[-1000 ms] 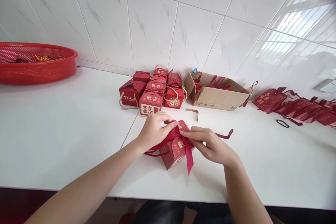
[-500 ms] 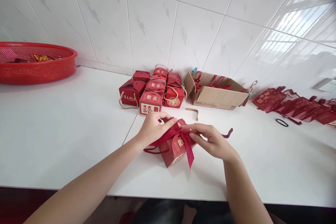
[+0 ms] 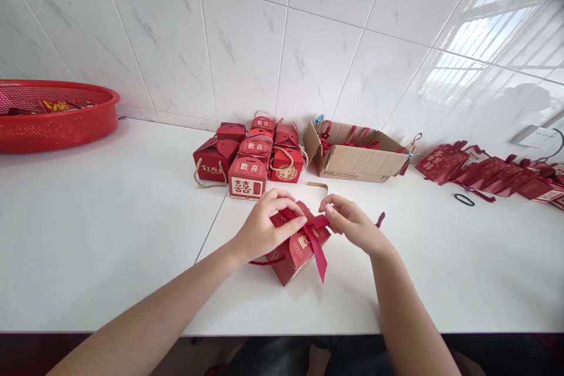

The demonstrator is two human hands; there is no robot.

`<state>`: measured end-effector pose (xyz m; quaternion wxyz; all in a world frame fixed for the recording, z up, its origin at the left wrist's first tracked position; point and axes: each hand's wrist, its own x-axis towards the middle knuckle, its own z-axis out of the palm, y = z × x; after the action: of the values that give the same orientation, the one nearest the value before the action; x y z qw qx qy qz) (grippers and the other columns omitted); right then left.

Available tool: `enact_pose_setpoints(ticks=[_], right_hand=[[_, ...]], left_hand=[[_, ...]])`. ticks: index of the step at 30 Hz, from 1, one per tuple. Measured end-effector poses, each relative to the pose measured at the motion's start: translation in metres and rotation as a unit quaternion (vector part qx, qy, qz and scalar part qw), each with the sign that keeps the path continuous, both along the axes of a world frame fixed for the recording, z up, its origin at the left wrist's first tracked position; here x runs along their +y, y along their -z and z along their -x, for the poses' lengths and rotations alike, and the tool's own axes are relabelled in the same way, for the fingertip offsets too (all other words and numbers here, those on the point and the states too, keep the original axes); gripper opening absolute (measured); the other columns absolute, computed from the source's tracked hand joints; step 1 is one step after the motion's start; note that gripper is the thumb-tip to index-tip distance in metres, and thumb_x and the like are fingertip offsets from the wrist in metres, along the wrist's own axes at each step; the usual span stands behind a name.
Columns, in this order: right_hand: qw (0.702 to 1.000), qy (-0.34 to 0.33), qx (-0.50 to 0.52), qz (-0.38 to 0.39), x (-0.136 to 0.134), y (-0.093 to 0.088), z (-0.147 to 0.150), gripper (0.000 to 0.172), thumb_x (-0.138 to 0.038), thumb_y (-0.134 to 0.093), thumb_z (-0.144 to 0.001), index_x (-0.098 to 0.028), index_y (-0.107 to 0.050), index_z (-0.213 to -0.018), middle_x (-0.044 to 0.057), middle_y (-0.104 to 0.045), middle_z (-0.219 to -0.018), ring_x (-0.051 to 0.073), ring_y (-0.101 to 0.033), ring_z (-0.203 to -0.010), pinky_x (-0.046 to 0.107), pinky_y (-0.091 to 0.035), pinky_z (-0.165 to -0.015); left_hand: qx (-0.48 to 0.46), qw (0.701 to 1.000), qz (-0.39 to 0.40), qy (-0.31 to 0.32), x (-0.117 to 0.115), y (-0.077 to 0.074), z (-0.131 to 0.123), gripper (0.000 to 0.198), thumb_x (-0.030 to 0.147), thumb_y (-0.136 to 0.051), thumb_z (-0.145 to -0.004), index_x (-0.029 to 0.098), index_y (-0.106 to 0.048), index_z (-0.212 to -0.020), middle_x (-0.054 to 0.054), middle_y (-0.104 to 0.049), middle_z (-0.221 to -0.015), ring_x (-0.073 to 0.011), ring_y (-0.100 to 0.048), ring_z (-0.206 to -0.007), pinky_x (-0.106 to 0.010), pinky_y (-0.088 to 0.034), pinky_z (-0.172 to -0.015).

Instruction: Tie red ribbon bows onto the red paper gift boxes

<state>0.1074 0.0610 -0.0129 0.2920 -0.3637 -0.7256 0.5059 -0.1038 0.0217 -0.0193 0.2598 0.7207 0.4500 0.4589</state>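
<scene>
A small red gift box (image 3: 286, 267) with gold-and-white lettering stands at an angle in front of me. Across its top runs a dark pink ribbon (image 3: 318, 252), one tail hanging down the front. My left hand (image 3: 268, 226) rests over the box's left upper side, thumb and fingers pinched on the ribbon by the knot. On the knot's right, my right hand (image 3: 350, 223) pinches another part of the ribbon between thumb and fingertips. A red cord handle (image 3: 267, 262) sticks out at the box's left. My fingers hide part of the lid.
Several red gift boxes (image 3: 247, 179) are grouped behind. A cardboard box (image 3: 361, 163) holding red ribbons stands by the wall, a tan strip (image 3: 318, 185) before it. At far left is a red basket (image 3: 57, 129). Red bags (image 3: 489, 173) and a black ring (image 3: 464, 200) lie right.
My left hand has shifted down and the ribbon's left stretch no longer shows beyond it. My right hand has risen a little, drawing ribbon up to the right. The view has shifted slightly.
</scene>
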Motion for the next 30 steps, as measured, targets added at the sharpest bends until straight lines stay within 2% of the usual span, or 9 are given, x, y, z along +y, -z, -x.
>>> enact_pose_setpoints(ticks=[5, 9, 15, 19, 30], right_hand=[[0.997, -0.074, -0.03, 0.02, 0.005, 0.001, -0.006, 0.042, -0.056, -0.054, -0.082, -0.017, -0.049, -0.071, -0.003, -0.042, -0.063, 0.009, -0.038, -0.057, 0.024, -0.034, -0.053], [0.997, -0.059, -0.049, 0.029, 0.005, 0.003, -0.005, 0.043, -0.054, -0.055, -0.083, -0.016, -0.051, -0.064, -0.002, -0.045, -0.06, 0.009, -0.04, -0.057, 0.024, -0.035, -0.054], [0.999, -0.04, 0.015, 0.025, 0.0, -0.002, 0.002, 0.039, -0.049, -0.057, -0.083, -0.017, -0.048, -0.064, -0.003, -0.044, -0.058, 0.008, -0.039, -0.054, 0.023, -0.032, -0.051], [0.999, -0.017, 0.038, 0.01, 0.0, -0.001, 0.005, 0.041, -0.05, -0.058, -0.082, -0.017, -0.045, -0.061, -0.004, -0.039, -0.057, 0.008, -0.034, -0.053, 0.023, -0.028, -0.05], [0.999, -0.014, 0.043, -0.009, 0.01, 0.005, -0.001, 0.041, -0.048, -0.06, -0.08, -0.017, -0.043, -0.059, -0.005, -0.032, -0.058, 0.008, -0.028, -0.055, 0.024, -0.023, -0.052]], left_hand=[[0.008, 1.0, -0.007, 0.02, -0.002, 0.003, -0.005, 0.007, 0.027, -0.063, -0.079, 0.022, -0.067, -0.082, -0.005, -0.057, -0.1, -0.0191, -0.058, -0.097, -0.034, -0.046, -0.09], [0.006, 1.0, -0.022, 0.021, -0.001, 0.003, -0.004, 0.016, 0.023, -0.063, -0.078, 0.022, -0.064, -0.094, -0.005, -0.057, -0.1, -0.0185, -0.057, -0.095, -0.034, -0.047, -0.089], [0.038, 0.999, -0.01, 0.017, -0.005, 0.0, -0.006, 0.006, 0.025, -0.062, -0.078, 0.021, -0.066, -0.079, -0.004, -0.054, -0.099, -0.0173, -0.058, -0.092, -0.031, -0.047, -0.086], [0.044, 0.999, -0.006, 0.01, -0.005, 0.001, -0.007, 0.005, 0.024, -0.063, -0.076, 0.021, -0.066, -0.076, -0.004, -0.055, -0.098, -0.0182, -0.058, -0.092, -0.032, -0.048, -0.086], [0.041, 0.997, 0.059, -0.009, -0.003, 0.005, -0.007, 0.005, 0.026, -0.065, -0.072, 0.021, -0.068, -0.074, -0.003, -0.052, -0.099, -0.0167, -0.058, -0.091, -0.031, -0.048, -0.088]])
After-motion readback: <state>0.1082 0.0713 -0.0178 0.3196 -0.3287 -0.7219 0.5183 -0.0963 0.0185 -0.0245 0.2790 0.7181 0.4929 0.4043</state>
